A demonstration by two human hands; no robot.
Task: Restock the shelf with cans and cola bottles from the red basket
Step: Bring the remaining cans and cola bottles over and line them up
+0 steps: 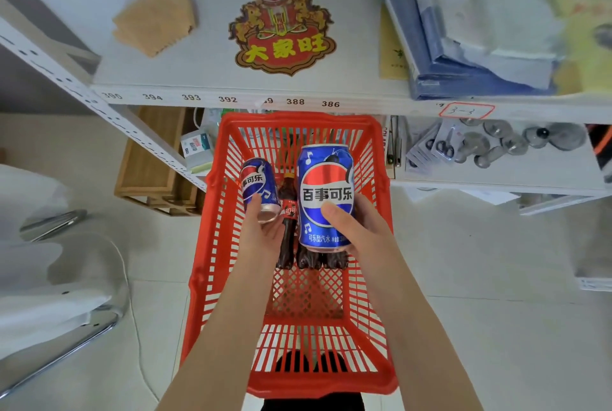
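A blue Pepsi can (326, 198) is being gripped upright by the right hand (359, 228) and a second Pepsi can (260, 188) tilted by the left hand (265, 231), both being held above the red basket (298, 374), apparently for shelving, while cola bottles (287, 228) are being left inside.

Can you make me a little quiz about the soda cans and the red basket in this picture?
1. True or false: the right hand and the left hand each hold a blue can.
2. What lies in the red basket under the cans? A) cola bottles B) apples C) books
3. Fill in: the gold and red sticker lies on the white ____ above the basket.

Key: 1 true: right-hand can, left-hand can. 2 A: cola bottles. 3 shelf.
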